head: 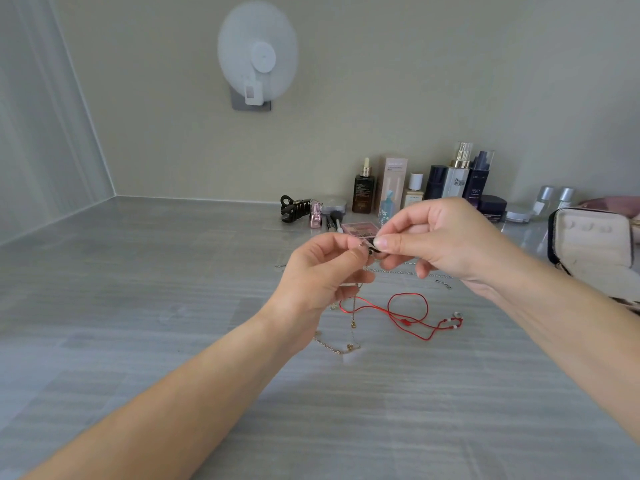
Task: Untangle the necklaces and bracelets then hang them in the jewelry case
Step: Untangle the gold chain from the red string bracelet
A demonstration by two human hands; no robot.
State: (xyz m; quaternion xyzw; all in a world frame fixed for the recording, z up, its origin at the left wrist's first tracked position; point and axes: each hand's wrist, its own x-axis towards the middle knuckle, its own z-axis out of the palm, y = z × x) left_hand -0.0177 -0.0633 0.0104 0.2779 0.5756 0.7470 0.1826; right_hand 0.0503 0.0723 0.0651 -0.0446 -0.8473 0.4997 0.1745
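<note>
While both hands (374, 249) pinch a gold chain (354, 315) | red cord (407, 315) beneath | jewelry case (588, 244) right

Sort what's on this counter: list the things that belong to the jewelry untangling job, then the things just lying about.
Part of the job:
- gold chain, hanging from the left hand
- right hand, pinching at the same spot
- red cord
- silver chain
- open jewelry case

Lying about:
- skincare bottles
- black hair clip
- eyeshadow palette
- wall fan

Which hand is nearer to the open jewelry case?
Right. The right hand is raised just left of the jewelry case; the left hand is farther left, meeting it fingertip to fingertip.
</note>
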